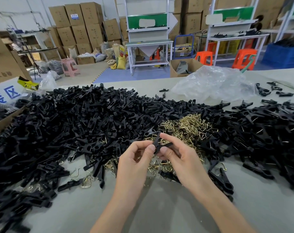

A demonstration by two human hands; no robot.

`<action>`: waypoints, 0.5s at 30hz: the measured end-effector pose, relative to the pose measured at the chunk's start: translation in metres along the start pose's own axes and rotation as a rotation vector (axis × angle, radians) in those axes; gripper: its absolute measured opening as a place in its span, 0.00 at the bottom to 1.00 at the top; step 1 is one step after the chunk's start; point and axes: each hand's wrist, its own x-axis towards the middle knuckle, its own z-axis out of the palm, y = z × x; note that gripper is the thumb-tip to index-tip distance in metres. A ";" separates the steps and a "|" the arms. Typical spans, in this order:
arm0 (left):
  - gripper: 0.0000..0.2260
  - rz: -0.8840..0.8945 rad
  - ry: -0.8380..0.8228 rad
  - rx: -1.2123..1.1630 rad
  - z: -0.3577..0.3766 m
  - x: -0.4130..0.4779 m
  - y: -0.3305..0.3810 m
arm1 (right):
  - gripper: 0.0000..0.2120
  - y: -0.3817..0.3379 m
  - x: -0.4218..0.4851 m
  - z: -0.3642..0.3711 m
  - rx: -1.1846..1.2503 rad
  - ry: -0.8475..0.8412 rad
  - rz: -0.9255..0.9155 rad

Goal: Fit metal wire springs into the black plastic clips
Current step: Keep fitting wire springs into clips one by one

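Both our hands, left (134,159) and right (183,158), pinch one black clip (160,143) at mid-frame above the tabletop (159,209). Just behind it lies the spring pile (189,126), hemmed in by the clip heap (75,118). A crumpled plastic bag (213,83) sits upper right.

Your tabletop (159,209) carries the clip heap (84,123) on your left, the spring pile (188,126) just right of it, and a plastic bag (213,83) behind the springs.
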 end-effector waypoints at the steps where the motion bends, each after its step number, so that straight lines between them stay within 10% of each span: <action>1: 0.06 0.008 0.008 -0.002 0.000 0.000 0.001 | 0.19 0.000 0.000 0.000 0.003 -0.001 0.001; 15: 0.12 0.134 -0.111 0.264 0.004 -0.008 0.003 | 0.19 -0.006 -0.001 -0.003 -0.003 0.036 0.023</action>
